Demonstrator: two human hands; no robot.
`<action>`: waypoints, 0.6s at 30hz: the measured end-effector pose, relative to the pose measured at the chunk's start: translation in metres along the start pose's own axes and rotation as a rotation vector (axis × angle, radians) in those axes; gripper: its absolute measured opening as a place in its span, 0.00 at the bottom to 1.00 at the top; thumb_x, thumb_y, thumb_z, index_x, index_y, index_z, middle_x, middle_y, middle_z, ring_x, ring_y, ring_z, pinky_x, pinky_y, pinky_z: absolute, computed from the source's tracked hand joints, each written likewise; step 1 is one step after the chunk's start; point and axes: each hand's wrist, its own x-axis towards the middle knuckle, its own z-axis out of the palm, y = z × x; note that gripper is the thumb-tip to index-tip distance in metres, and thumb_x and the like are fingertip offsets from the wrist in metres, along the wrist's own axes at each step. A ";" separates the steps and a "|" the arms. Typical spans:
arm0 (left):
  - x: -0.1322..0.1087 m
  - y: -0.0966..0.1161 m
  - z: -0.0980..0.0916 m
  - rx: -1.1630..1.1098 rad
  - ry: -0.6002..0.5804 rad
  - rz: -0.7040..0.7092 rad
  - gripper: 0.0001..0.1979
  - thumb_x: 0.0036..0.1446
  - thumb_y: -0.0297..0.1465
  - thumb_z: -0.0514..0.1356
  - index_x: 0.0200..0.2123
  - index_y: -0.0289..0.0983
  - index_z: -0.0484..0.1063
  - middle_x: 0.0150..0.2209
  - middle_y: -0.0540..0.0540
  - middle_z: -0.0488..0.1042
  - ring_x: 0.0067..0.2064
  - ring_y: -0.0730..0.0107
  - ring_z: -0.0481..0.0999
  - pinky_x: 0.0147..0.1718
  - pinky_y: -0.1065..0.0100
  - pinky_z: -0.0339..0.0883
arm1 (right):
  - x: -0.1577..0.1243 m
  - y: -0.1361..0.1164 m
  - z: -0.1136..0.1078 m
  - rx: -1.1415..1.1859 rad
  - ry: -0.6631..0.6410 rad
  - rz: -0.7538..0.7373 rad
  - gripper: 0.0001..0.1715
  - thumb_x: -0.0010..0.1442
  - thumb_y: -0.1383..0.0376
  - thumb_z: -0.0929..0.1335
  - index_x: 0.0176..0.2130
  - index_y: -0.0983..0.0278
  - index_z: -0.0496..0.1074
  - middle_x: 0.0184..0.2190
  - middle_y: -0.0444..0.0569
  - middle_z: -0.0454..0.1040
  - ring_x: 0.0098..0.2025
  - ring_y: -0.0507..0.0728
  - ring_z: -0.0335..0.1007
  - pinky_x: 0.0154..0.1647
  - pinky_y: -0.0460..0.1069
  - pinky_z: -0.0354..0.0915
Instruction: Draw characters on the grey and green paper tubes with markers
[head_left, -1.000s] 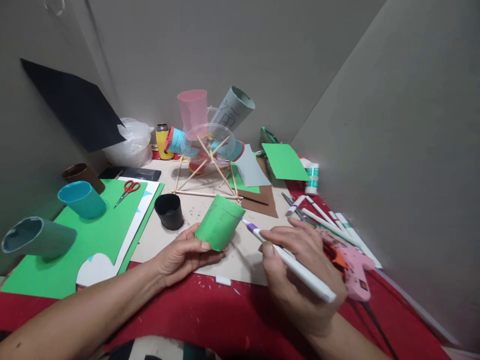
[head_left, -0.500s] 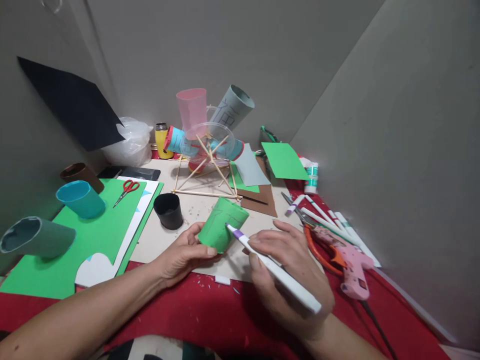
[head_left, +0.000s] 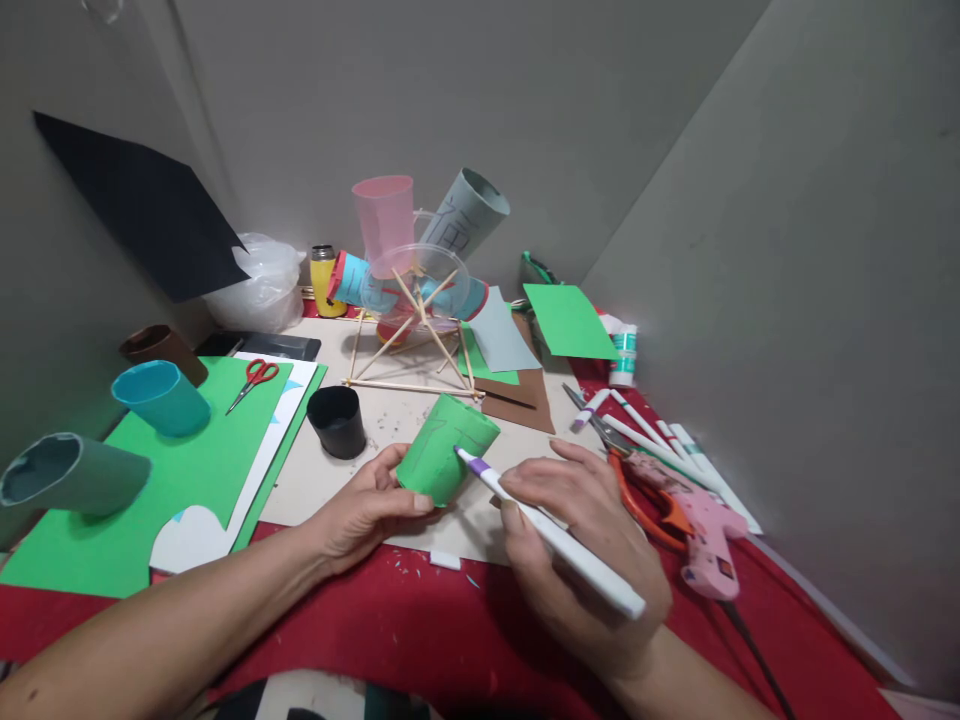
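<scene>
My left hand (head_left: pixel 375 505) is closed around the lower left end of a green paper tube (head_left: pixel 448 450), which it holds tilted above the beige board (head_left: pixel 300 495). Faint dark marker lines show on the tube's side. Pinched in my right hand (head_left: pixel 585 540) is a white marker (head_left: pixel 559 535) with a purple collar, its tip at the tube's surface among the lines. A black paper tube (head_left: pixel 335 422) stands on the board just left of the green one. Behind it is a wooden stick frame (head_left: pixel 412 385) carrying a wheel with pink, grey and blue-red cups.
On the left, green sheets (head_left: pixel 225 440) bear red scissors (head_left: pixel 255 380) and teal (head_left: pixel 90 480), blue (head_left: pixel 169 405) and brown tubes (head_left: pixel 169 350). At right lie a pink glue gun (head_left: pixel 709 530), orange-handled scissors (head_left: pixel 652 495) and several markers (head_left: pixel 697 455). Grey walls (head_left: pixel 825 350) enclose the table.
The marker tip has shifted very slightly right along the green tube, with my right hand moving along. My left hand stays almost in place.
</scene>
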 end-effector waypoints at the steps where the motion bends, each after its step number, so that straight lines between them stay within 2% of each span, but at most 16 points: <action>1: 0.000 0.000 0.000 0.002 0.002 0.001 0.34 0.37 0.31 0.76 0.49 0.36 0.69 0.47 0.40 0.77 0.45 0.60 0.77 0.52 0.57 0.64 | 0.000 0.000 0.000 0.005 0.004 0.001 0.13 0.58 0.76 0.68 0.41 0.62 0.71 0.30 0.44 0.78 0.34 0.56 0.77 0.53 0.61 0.68; 18: -0.001 0.000 0.000 0.019 0.031 0.048 0.32 0.39 0.30 0.76 0.48 0.36 0.69 0.45 0.42 0.77 0.44 0.62 0.76 0.50 0.60 0.64 | 0.000 0.002 0.000 -0.003 0.017 0.012 0.13 0.57 0.77 0.69 0.41 0.62 0.71 0.29 0.44 0.78 0.33 0.57 0.77 0.52 0.61 0.67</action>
